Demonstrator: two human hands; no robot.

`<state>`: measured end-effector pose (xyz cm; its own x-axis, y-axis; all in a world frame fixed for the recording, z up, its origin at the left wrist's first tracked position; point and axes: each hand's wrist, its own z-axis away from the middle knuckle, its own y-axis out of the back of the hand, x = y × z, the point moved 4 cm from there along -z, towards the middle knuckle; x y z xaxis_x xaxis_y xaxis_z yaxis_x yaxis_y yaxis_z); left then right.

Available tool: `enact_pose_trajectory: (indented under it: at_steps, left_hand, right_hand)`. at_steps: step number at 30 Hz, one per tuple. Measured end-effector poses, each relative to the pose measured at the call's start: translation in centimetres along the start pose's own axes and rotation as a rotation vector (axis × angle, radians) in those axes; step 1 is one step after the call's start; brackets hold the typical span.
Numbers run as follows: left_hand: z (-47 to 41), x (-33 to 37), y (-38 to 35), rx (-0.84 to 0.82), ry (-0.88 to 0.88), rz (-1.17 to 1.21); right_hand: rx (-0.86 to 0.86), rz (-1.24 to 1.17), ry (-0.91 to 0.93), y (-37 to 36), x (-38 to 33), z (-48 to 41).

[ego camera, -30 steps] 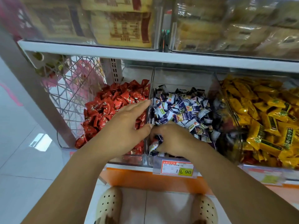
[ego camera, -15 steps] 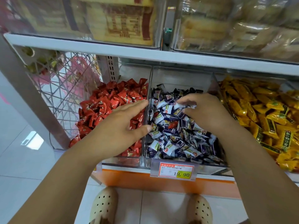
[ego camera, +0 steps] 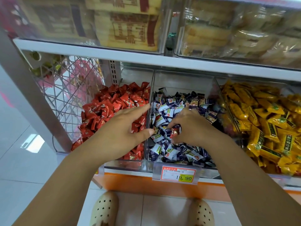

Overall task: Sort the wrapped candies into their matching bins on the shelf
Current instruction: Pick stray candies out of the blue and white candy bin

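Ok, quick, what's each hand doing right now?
Left hand: open, fingers straight over the red candies, holding nothing.
Right hand: curled, apparently pinching a red-wrapped candy among the blue-and-white candies.

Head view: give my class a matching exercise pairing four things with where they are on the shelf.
Things
1. red candies
2. yellow candies
3. right hand
4. price tag

Places
a. right bin
b. at the front of the middle bin
c. left bin
d. inside the middle bin

Pairs: 1-c; 2-a; 3-d; 4-b
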<state>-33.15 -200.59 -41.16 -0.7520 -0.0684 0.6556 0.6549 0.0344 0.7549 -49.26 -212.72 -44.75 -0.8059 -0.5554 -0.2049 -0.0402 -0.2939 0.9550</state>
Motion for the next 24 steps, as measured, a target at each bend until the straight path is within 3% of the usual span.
enact_pose_trajectory:
  at_steps: [5,9,12,14,18,20,22,24]
  left_hand:
    - [0.2,0.0,0.0,0.020,-0.009,0.008]
    - [-0.2,0.2,0.4,0.175,-0.076,0.042]
    - [-0.7,0.8,0.3,0.319,-0.108,0.025]
    - [-1.1,1.2,0.0,0.375,-0.128,0.011]
    - [-1.4,1.3,0.0,0.424,-0.143,0.092]
    - [-1.5,1.1,0.5,0.451,-0.111,0.157]
    - [-1.5,0.7,1.0,0.479,-0.059,0.232]
    - [-1.4,0.3,1.4,0.498,-0.027,0.278]
  right_hand:
    - [0.134,-0.172,-0.003,0.9,0.6,-0.6]
    - [0.255,-0.743,-0.010,4.1,-0.1,1.0]
    - [0.105,-1.090,-0.013,4.1,-1.8,1.6]
    - [0.003,-1.191,-0.013,3.2,-3.1,1.7]
    - [-0.038,-1.377,-0.017,2.8,-3.8,1.5]
    - [0.052,-1.287,-0.082,2.8,-2.6,0.7]
    - [0.181,-0.934,-0.182,2.3,-1.0,-0.5]
    - [0.212,-0.619,-0.162,0.8,-0.8,-1.7]
